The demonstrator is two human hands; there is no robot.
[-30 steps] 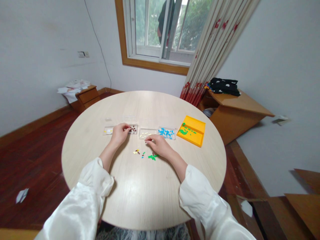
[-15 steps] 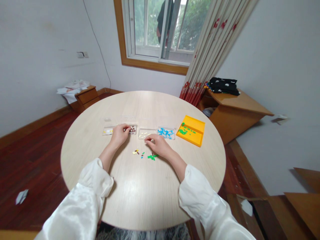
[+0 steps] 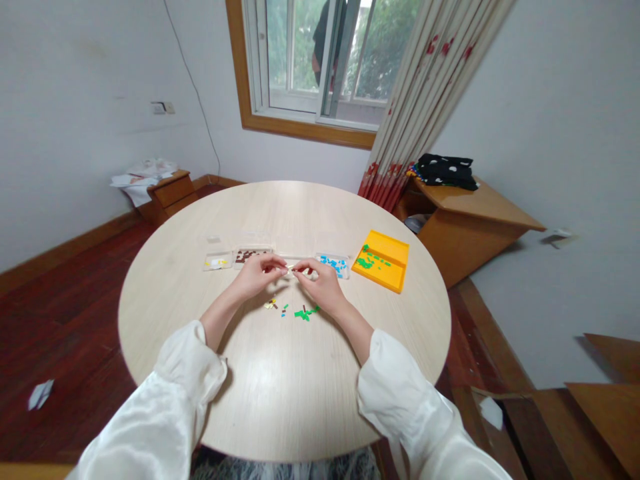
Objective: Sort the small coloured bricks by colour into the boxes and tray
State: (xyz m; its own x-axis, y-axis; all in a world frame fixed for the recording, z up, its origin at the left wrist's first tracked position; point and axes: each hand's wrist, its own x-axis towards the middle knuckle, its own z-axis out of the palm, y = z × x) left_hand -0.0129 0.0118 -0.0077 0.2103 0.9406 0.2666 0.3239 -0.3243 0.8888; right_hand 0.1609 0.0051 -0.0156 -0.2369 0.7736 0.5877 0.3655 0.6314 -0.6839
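Note:
My left hand [image 3: 259,275] and my right hand [image 3: 320,280] meet fingertip to fingertip above the round table [image 3: 280,373], both pinched on a tiny pale piece [image 3: 289,268]. Below them lies a small scatter of loose pieces [image 3: 293,310], green, yellow, brown and blue. Behind the hands stands a row of clear trays: one with yellow bits [image 3: 217,262], one with brown bits [image 3: 246,255], a partly hidden cream one, and one with blue bits [image 3: 336,264]. An orange tray [image 3: 383,269] with green pieces sits to the right.
A wooden cabinet [image 3: 465,223] with dark folded cloth [image 3: 445,172] stands right of the table. A low drawer unit [image 3: 167,193] with papers stands at the left wall. A person is outside the window [image 3: 325,47]. Paper scraps lie on the floor.
My left hand left the brown-bit tray and moved right to meet my right hand, which lifted off the table. Both now pinch one small piece between them.

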